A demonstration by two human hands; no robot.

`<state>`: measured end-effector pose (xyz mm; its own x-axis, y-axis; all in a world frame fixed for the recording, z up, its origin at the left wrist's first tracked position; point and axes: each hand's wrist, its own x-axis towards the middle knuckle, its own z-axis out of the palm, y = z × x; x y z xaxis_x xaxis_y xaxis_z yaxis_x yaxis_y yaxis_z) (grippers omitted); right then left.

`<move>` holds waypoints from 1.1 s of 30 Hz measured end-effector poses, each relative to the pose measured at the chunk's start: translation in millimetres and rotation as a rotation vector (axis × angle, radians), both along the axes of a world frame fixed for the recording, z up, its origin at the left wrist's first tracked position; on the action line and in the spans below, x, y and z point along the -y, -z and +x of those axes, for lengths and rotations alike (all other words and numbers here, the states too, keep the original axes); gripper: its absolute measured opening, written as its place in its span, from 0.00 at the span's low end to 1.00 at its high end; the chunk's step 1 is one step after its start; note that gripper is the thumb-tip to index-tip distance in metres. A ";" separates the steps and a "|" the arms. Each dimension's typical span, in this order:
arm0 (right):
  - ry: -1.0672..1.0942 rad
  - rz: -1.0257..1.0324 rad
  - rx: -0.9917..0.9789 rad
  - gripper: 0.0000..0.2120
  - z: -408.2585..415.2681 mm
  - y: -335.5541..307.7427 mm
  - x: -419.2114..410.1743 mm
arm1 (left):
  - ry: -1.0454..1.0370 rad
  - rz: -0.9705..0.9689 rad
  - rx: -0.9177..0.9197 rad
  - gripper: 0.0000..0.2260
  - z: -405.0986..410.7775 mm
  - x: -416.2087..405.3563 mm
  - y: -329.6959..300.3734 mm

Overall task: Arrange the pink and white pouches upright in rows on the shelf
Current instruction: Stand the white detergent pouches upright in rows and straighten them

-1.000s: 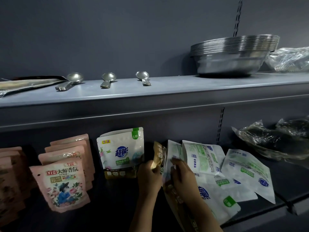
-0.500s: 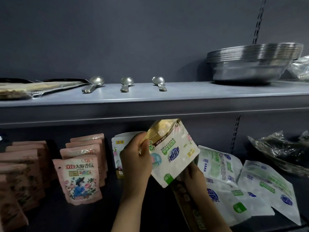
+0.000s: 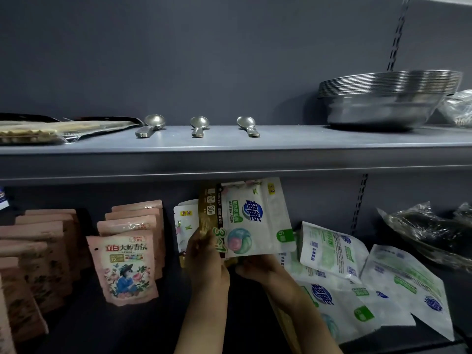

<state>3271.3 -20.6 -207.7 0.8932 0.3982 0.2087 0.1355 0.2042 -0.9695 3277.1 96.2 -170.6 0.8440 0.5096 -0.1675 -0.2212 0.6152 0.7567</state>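
Observation:
A white pouch with blue and green print is held sideways just under the upper shelf, its gold end to the left. My left hand grips its gold end. My right hand holds its lower edge from below. Behind it another white pouch stands upright. Pink pouches stand in rows to the left, with more pink pouches at the far left. Several white pouches lie flat and overlapping to the right on the dark lower shelf.
The grey upper shelf overhangs the pouches and carries three metal spoons, a stack of metal bowls and flat packets. Crinkled plastic bags lie at the right end of the lower shelf.
Both hands lifted a white pouch off the flat pile and turned it from tilted to sideways under the upper shelf. The view has shifted left and closer.

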 end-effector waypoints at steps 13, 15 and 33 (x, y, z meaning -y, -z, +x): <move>0.197 0.412 -0.157 0.20 -9.2 -2.6 -14.2 | 0.231 0.409 -0.074 0.14 -21.1 -21.7 30.1; 0.160 0.395 -0.159 0.18 -11.6 -0.9 -8.9 | 0.235 0.504 -0.058 0.13 -23.3 -34.9 28.4; 0.606 -0.727 0.145 0.19 26.6 5.5 -29.6 | 0.168 0.952 -0.102 0.19 -33.0 -61.3 25.7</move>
<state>3297.9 9.0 -213.2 0.9749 -0.0476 0.2175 0.1493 -0.5850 -0.7972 3244.1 157.5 -196.3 0.9223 0.3439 0.1762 -0.0922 -0.2471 0.9646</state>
